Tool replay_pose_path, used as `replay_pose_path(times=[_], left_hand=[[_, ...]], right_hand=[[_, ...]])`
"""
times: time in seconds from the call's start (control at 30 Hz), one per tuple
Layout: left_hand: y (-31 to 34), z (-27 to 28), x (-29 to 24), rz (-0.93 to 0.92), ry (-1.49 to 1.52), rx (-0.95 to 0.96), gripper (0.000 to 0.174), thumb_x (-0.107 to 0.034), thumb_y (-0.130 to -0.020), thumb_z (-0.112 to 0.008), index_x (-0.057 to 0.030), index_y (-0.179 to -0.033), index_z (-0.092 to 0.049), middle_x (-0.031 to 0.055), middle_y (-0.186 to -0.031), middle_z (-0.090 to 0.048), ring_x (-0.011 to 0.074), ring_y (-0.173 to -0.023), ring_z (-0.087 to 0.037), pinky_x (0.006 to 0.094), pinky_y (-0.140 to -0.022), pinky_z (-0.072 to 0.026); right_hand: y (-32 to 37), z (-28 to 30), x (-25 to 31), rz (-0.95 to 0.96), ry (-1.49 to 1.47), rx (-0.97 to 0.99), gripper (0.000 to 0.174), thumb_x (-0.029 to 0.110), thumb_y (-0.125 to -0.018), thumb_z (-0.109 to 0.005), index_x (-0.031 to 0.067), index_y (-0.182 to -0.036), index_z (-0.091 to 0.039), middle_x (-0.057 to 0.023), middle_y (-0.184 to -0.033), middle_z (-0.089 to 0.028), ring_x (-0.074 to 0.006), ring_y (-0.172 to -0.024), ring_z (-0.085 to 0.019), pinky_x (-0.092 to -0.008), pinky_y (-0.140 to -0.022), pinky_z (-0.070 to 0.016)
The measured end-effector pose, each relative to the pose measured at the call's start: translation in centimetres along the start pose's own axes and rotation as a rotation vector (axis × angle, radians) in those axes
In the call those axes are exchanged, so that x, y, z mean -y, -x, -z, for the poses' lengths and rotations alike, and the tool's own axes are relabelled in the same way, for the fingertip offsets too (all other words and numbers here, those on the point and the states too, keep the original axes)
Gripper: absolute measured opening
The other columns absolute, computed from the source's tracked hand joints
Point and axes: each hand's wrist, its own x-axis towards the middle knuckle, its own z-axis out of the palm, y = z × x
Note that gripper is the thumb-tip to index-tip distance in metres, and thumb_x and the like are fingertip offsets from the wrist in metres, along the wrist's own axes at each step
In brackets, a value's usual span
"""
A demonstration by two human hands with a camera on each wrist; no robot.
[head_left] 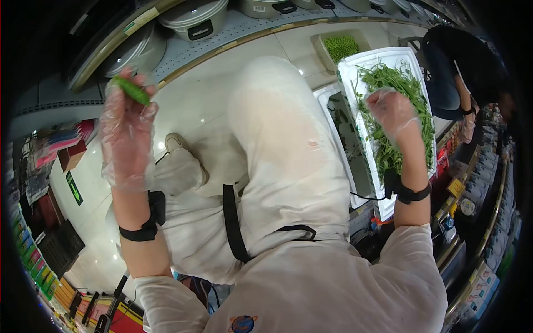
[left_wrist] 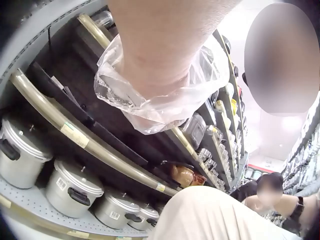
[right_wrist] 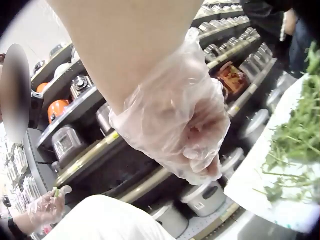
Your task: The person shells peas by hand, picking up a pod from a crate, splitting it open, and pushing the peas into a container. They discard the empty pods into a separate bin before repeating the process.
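Note:
In the head view my left hand (head_left: 127, 139), in a clear plastic glove, holds a green pod (head_left: 131, 90) between thumb and fingers beside the pot shelf. The right wrist view also shows this left hand (right_wrist: 46, 210) far off at lower left. My gloved right hand (head_left: 393, 114) is over the leafy green shoots (head_left: 388, 147) in a white foam box (head_left: 348, 83); its fingers are curled and no item shows in them. In the left wrist view the glove cuff and wrist hide the left fingers. The right wrist view shows the right hand (right_wrist: 187, 125) left of the shoots (right_wrist: 300, 130).
A tray (head_left: 361, 40) of green peas (head_left: 340, 48) stands beyond the foam box. A second white container (head_left: 322, 95) lies partly beneath it. Lidded pots (head_left: 194, 19) line the shelf ahead. Another person (head_left: 463, 69) is at the right. My raised knee (head_left: 272, 83) is between the hands.

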Motion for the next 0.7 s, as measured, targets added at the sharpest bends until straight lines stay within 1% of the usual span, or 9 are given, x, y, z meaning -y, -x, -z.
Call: replay_pose_path(times=[0.1,0.17,0.3,0.37,0.4,0.47,0.5,0.57,0.7], left_hand=[[0.2,-0.8,0.3,-0.011,-0.041,0.000,0.042,-0.027,-0.097,-0.054,-0.0018,-0.131,-0.049,0.0091,-0.112,-0.060,0.0201,-0.101,-0.060,0.0270,-0.077,-0.0498],[0.5,-1.8,0.2,0.041,-0.116,-0.020,0.044,-0.028,-0.097,-0.054,-0.0007,-0.132,-0.048,0.0109,-0.112,-0.062,0.0207,-0.099,-0.062,0.0283,-0.075,-0.0531],[0.8,-3.3,0.5,0.070,-0.147,-0.028,0.045,-0.027,-0.099,-0.051,-0.0001,-0.134,-0.047,0.0130,-0.109,-0.063,0.0204,-0.095,-0.065,0.0289,-0.068,-0.0566],[0.8,-3.7,0.3,0.087,-0.176,-0.043,0.044,-0.027,-0.099,-0.052,-0.0004,-0.134,-0.047,0.0129,-0.108,-0.064,0.0203,-0.093,-0.065,0.0285,-0.066,-0.0566],[0.8,-3.9,0.3,0.118,-0.198,-0.052,0.044,-0.027,-0.099,-0.052,-0.0008,-0.133,-0.048,0.0128,-0.106,-0.065,0.0201,-0.090,-0.066,0.0281,-0.064,-0.0567],[1.0,-4.1,-0.1,0.111,-0.228,-0.063,0.043,-0.028,-0.099,-0.052,-0.0011,-0.132,-0.049,0.0125,-0.105,-0.065,0.0197,-0.088,-0.067,0.0274,-0.063,-0.0565],[1.1,-4.0,-0.3,0.117,-0.257,-0.064,0.042,-0.028,-0.099,-0.052,-0.0014,-0.131,-0.051,0.0122,-0.103,-0.066,0.0193,-0.086,-0.067,0.0267,-0.063,-0.0564],[1.2,-3.3,-0.4,0.087,-0.233,-0.080,0.039,-0.028,-0.098,-0.054,-0.0008,-0.126,-0.055,0.0119,-0.103,-0.066,0.0185,-0.085,-0.067,0.0267,-0.063,-0.0564],[1.3,-1.9,-0.8,-0.006,-0.196,-0.260,0.034,-0.023,-0.094,-0.061,0.0013,-0.117,-0.061,0.0116,-0.099,-0.067,0.0176,-0.082,-0.066,0.0270,-0.063,-0.0568]], right_hand=[[-0.5,3.7,2.2,0.153,0.073,-0.154,0.023,0.018,-0.085,-0.058,0.0025,-0.098,-0.069,-0.0171,-0.087,-0.067,-0.0307,-0.074,-0.065,-0.0362,-0.069,-0.0500],[-0.5,6.0,4.7,0.272,-0.200,-0.314,0.023,0.021,-0.086,-0.062,0.0018,-0.096,-0.069,-0.0145,-0.078,-0.066,-0.0203,-0.067,-0.063,-0.0304,-0.063,-0.0484],[0.1,9.5,13.4,0.236,-0.318,-0.367,0.025,0.027,-0.087,-0.063,0.0045,-0.096,-0.070,-0.0151,-0.077,-0.067,-0.0261,-0.069,-0.066,-0.0336,-0.064,-0.0518],[-0.3,9.4,16.9,0.474,-0.408,-0.482,0.030,0.034,-0.086,-0.065,0.0046,-0.093,-0.071,-0.0127,-0.075,-0.069,-0.0209,-0.066,-0.066,-0.0311,-0.061,-0.0507],[-0.8,9.1,18.8,0.492,-0.411,-0.480,0.030,0.034,-0.086,-0.065,0.0046,-0.093,-0.071,-0.0127,-0.075,-0.069,-0.0209,-0.066,-0.066,-0.0311,-0.061,-0.0507],[-2.3,7.7,22.3,0.625,-0.641,-0.270,0.033,0.035,-0.086,-0.065,0.0036,-0.091,-0.071,-0.0123,-0.078,-0.070,-0.0200,-0.069,-0.066,-0.0305,-0.064,-0.0502],[-3.2,6.7,23.9,0.646,-0.641,-0.260,0.033,0.035,-0.086,-0.065,0.0036,-0.091,-0.071,-0.0123,-0.078,-0.070,-0.0200,-0.069,-0.066,-0.0305,-0.064,-0.0502],[-4.7,4.6,26.6,0.746,-0.860,0.017,0.033,0.034,-0.085,-0.065,0.0034,-0.093,-0.071,-0.0113,-0.080,-0.070,-0.0172,-0.069,-0.064,-0.0287,-0.066,-0.0496],[-5.1,3.2,30.4,0.771,-1.000,0.092,0.031,0.032,-0.085,-0.064,0.0022,-0.093,-0.070,-0.0096,-0.079,-0.070,-0.0154,-0.069,-0.062,-0.0273,-0.068,-0.0486]])
